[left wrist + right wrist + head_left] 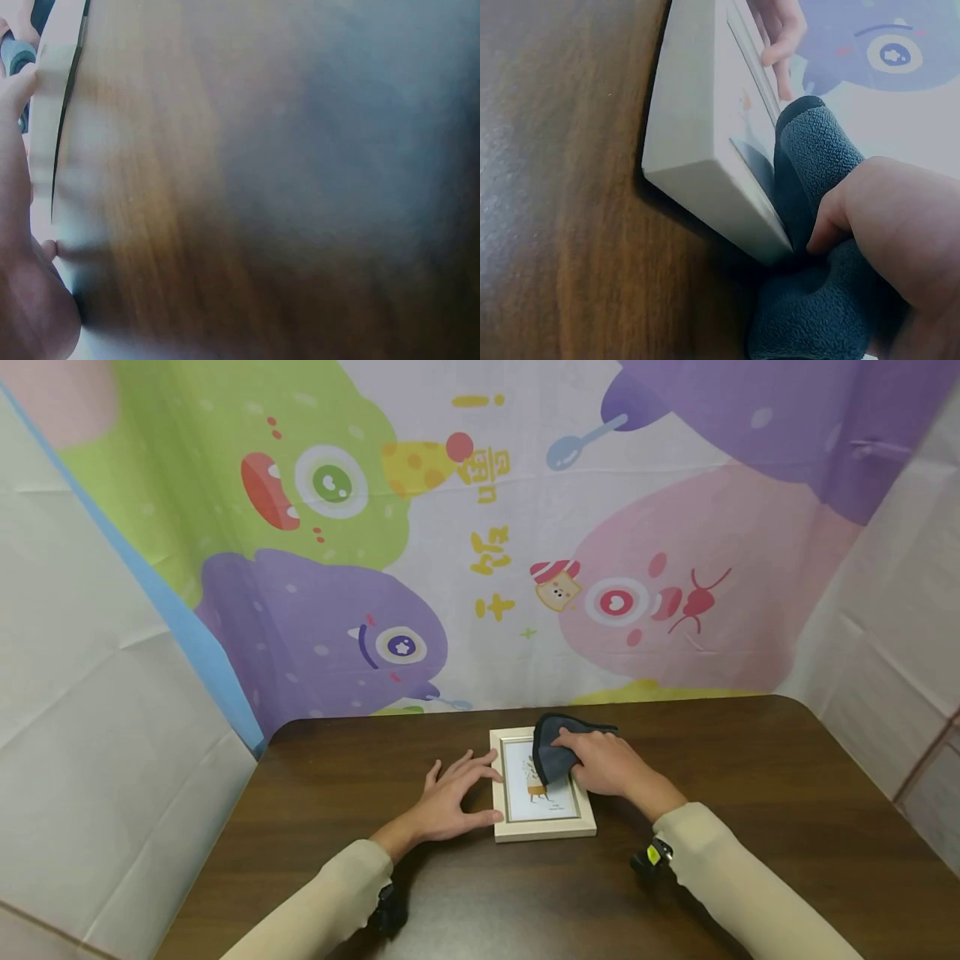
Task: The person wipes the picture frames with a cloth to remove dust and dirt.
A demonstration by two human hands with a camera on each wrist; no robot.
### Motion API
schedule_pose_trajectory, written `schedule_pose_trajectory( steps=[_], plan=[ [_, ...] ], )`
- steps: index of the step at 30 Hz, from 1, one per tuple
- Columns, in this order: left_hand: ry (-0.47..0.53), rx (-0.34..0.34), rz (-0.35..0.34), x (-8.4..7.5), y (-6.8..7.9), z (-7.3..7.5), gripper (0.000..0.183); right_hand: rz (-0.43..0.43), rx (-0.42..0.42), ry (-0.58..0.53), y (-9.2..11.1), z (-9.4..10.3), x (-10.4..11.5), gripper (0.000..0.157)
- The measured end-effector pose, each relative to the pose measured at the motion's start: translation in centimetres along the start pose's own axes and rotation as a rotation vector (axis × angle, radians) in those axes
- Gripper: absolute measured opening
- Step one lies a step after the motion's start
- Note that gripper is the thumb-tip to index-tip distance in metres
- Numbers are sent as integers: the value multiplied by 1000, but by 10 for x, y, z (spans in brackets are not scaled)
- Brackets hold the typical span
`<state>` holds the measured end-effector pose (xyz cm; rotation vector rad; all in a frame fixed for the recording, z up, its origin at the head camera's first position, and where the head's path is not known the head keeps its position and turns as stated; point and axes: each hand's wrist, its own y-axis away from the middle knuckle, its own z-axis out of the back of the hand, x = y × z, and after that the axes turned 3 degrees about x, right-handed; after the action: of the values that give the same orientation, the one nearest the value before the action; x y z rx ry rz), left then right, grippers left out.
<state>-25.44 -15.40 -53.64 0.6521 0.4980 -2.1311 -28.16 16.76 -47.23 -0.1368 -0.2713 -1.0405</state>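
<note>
A picture frame (544, 831) with a pale border and a small drawing under its pane lies flat on the dark wooden table. My left hand (448, 802) rests at its left side, fingers spread, thumb and fingertips touching the border. The left wrist view catches only part of that hand (26, 247) beside the frame's edge (52, 105). In my right hand (611, 764) is a dark blue-grey cloth (555, 752), bunched over the upper right of the pane. The right wrist view shows the cloth's fuzzy surface (810, 322) and thumb against the frame's side (712, 202).
The brown table (315, 802) spreads out around the frame. Behind it hangs a curtain (510, 660) printed with cartoon monsters, and pale sheets (97, 710) close off the sides. Small dark devices (387, 910) are strapped at both wrists.
</note>
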Motion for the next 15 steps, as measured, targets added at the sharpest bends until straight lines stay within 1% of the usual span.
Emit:
schedule_pose_trajectory(
  steps=[2, 6, 7, 8, 9, 11, 15],
  plan=[
    [-12, -14, -23, 1, 0, -1, 54, -3, -1, -4, 1, -1, 0, 53],
    [-1, 11, 2, -6, 1, 3, 55, 1, -10, -9, 3, -1, 1, 53],
    [-2, 11, 5, -7, 2, 3, 55, 3, -13, -8, 3, -1, 1, 53],
    [-14, 2, -7, -4, 2, 1, 55, 3, -16, -11, 3, -1, 1, 53],
    [1, 8, 4, -8, 2, 3, 55, 5, -20, -18, 3, -1, 1, 53],
    [-9, -10, -16, -5, 2, 1, 55, 9, -33, -33, 3, -1, 0, 53],
    [-13, -25, -28, 1, 1, -2, 56, 3, -67, -76, 2, -1, -3, 55]
  ],
)
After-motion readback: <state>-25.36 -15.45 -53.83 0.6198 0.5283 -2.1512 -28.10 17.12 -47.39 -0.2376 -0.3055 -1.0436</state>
